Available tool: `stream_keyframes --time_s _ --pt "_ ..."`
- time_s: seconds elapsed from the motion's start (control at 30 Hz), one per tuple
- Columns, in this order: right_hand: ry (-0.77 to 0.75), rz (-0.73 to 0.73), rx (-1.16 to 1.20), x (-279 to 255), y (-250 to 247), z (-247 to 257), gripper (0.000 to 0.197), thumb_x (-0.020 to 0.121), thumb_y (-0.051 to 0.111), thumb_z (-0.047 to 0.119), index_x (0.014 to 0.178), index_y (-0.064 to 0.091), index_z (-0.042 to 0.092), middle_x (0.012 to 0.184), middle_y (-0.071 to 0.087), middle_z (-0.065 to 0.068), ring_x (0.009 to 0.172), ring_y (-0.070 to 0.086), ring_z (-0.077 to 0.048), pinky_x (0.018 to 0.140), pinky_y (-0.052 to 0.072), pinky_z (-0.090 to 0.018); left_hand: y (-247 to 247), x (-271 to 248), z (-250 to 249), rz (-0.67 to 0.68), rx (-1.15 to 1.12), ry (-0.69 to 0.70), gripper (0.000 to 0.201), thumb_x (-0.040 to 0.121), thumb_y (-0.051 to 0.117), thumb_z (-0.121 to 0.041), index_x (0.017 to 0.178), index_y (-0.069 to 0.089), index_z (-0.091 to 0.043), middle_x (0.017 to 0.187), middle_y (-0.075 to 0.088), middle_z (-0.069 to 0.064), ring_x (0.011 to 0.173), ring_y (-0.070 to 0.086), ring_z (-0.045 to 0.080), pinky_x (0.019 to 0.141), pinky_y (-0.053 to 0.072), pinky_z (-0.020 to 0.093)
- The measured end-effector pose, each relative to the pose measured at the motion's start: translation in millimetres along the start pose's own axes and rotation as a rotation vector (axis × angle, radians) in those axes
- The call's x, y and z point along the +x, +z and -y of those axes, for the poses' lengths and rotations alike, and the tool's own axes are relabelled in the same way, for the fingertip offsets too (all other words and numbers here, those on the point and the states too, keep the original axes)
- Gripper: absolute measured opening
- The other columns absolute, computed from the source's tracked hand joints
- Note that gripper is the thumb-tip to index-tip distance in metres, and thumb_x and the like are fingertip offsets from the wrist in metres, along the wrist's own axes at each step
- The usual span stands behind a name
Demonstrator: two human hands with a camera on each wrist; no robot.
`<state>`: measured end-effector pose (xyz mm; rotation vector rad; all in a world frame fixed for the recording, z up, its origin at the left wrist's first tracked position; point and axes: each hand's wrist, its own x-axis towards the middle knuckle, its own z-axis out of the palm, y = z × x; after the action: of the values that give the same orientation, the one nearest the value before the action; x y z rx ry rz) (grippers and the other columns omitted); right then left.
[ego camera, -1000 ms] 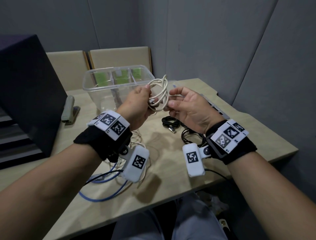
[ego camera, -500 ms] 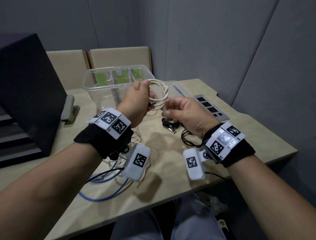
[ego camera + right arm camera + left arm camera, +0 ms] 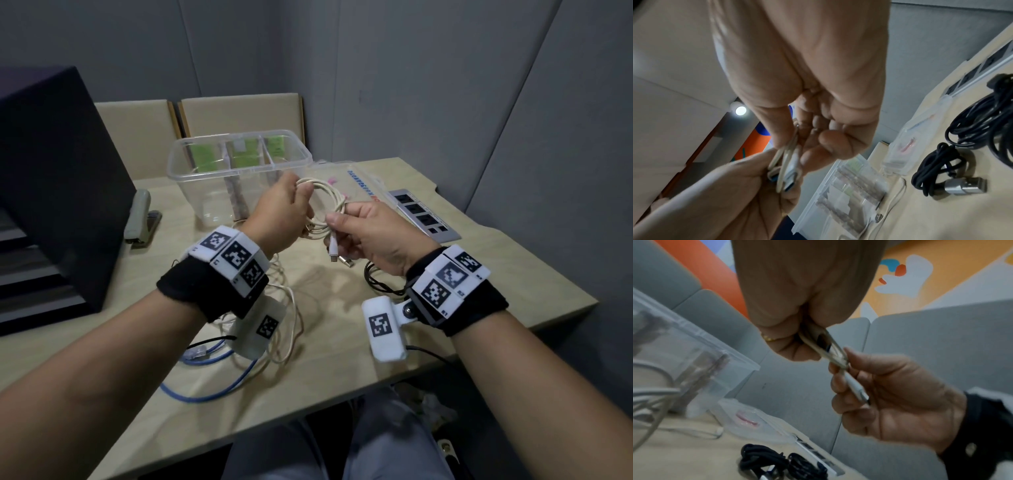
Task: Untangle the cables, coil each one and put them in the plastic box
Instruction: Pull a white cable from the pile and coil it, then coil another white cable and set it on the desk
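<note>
A cream-white USB cable (image 3: 325, 202), wound into a small coil, hangs above the table between both hands. My left hand (image 3: 291, 205) grips the coil's left side. My right hand (image 3: 339, 221) pinches the strands on the right, and the plug end (image 3: 333, 248) dangles below it. In the left wrist view the left hand (image 3: 797, 340) holds the loops (image 3: 830, 352) and the plug (image 3: 857, 391) lies across the right fingers. In the right wrist view the right hand (image 3: 797, 139) pinches the cable (image 3: 789, 164). The clear plastic box (image 3: 239, 164) stands open just behind the hands.
Black cables (image 3: 380, 284) lie under my right hand, one coiled with a metal plug (image 3: 966, 186). A blue cable (image 3: 212, 390) and loose white cable (image 3: 291, 308) lie near the front edge. The box lid (image 3: 352, 174), power strip (image 3: 424, 219), stapler (image 3: 138, 219) and a dark case (image 3: 51, 188) surround them.
The right hand closed from loosely spread fingers into a pinch on the coil's right side. The plug end now hangs free below it. The coil sits a little lower.
</note>
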<state>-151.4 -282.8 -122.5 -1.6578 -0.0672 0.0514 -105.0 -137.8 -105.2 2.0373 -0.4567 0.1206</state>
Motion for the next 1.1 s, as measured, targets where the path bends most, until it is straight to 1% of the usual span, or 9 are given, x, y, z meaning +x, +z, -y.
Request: stream_keyframes --time_s 0.13,0.23,0.33,0.43,0.57,0.73,0.83,0.97,1.1 --pt "0.022 -0.105 0.044 3.6 -11.6 1.9 0.015 0.092 0.057 0.011 0.079 0.061 0.006 0.061 0.060 -0.006 0.047 0.050 -0.013 0.042 0.037 -0.019 -7.2 -8.3 -2.5 0.205 -0.606 -0.245 0.016 0.101 0.038 -0.017 0.107 0.049 -0.006 0.083 0.059 0.005 0.069 0.058 0.012 0.060 0.053 0.021" --pt "0.038 -0.123 0.095 5.9 -12.4 0.3 0.010 0.092 0.058 0.007 0.088 0.062 0.000 0.071 0.056 -0.012 0.046 0.054 -0.011 0.043 0.043 -0.018 -10.1 -11.0 -2.7 0.268 -0.588 -0.233 0.014 0.100 0.039 -0.012 0.103 0.052 -0.009 0.075 0.061 0.000 0.066 0.059 0.007 0.063 0.052 0.018" --pt "0.039 -0.138 0.098 9.8 -8.9 -3.2 0.009 0.089 0.061 0.006 0.088 0.063 -0.002 0.077 0.056 -0.017 0.053 0.052 -0.016 0.047 0.046 -0.021 -6.6 -12.2 -1.4 0.289 -0.547 -0.232 0.019 0.101 0.034 -0.010 0.098 0.053 -0.014 0.057 0.061 -0.010 0.052 0.058 -0.002 0.056 0.050 0.015" --pt "0.070 -0.189 0.133 12.3 -8.4 -4.8 0.006 0.086 0.064 0.002 0.087 0.063 -0.004 0.074 0.059 -0.016 0.054 0.054 -0.017 0.047 0.048 -0.023 -2.9 -13.9 4.4 0.269 -0.494 -0.246 0.014 0.100 0.039 -0.007 0.108 0.050 -0.010 0.069 0.056 -0.001 0.053 0.055 0.001 0.057 0.050 0.017" --pt "0.110 -0.276 0.107 14.5 -5.6 -8.7 0.007 0.081 0.068 -0.003 0.080 0.061 -0.004 0.069 0.060 -0.015 0.054 0.056 -0.020 0.043 0.049 -0.021 -1.2 -15.4 16.3 0.222 -0.361 -0.276 0.023 0.090 0.054 0.005 0.111 0.051 -0.002 0.077 0.058 0.011 0.059 0.058 0.014 0.059 0.055 0.022" --pt "0.204 -0.282 -0.016 17.9 -3.5 -16.5 0.012 0.081 0.068 -0.003 0.078 0.058 0.003 0.075 0.062 -0.016 0.057 0.059 -0.023 0.054 0.057 -0.030 -2.7 -19.3 30.0 0.266 -0.216 -0.335 0.043 0.091 0.057 -0.004 0.130 0.041 -0.007 0.088 0.064 0.015 0.074 0.065 0.021 0.075 0.058 0.032" --pt "0.274 -0.221 -0.073 16.6 -1.8 -22.7 0.013 0.083 0.066 -0.003 0.077 0.057 0.004 0.080 0.062 -0.017 0.060 0.059 -0.021 0.052 0.057 -0.028 -10.0 -20.3 44.3 0.352 0.066 -0.344 0.042 0.094 0.054 -0.023 0.132 0.043 -0.010 0.102 0.066 0.015 0.092 0.067 0.024 0.087 0.055 0.042" --pt "0.351 -0.241 -0.108 15.9 -3.0 -31.5 0.009 0.084 0.064 -0.004 0.080 0.058 0.001 0.080 0.063 -0.019 0.063 0.062 -0.025 0.047 0.056 -0.031 -22.4 -30.2 47.8 0.527 0.673 -0.142 0.020 0.090 0.056 -0.037 0.105 0.060 -0.024 0.099 0.067 -0.001 0.084 0.063 0.014 0.083 0.052 0.034" --pt "0.432 -0.259 -0.210 15.0 -3.1 -39.6 0.007 0.082 0.067 -0.005 0.084 0.060 -0.004 0.080 0.062 -0.022 0.064 0.063 -0.032 0.054 0.059 -0.042 -12.1 -49.4 45.8 0.823 0.791 -0.159 0.052 0.072 0.070 -0.054 0.116 0.052 -0.032 0.095 0.066 -0.007 0.087 0.063 0.014 0.085 0.052 0.037"
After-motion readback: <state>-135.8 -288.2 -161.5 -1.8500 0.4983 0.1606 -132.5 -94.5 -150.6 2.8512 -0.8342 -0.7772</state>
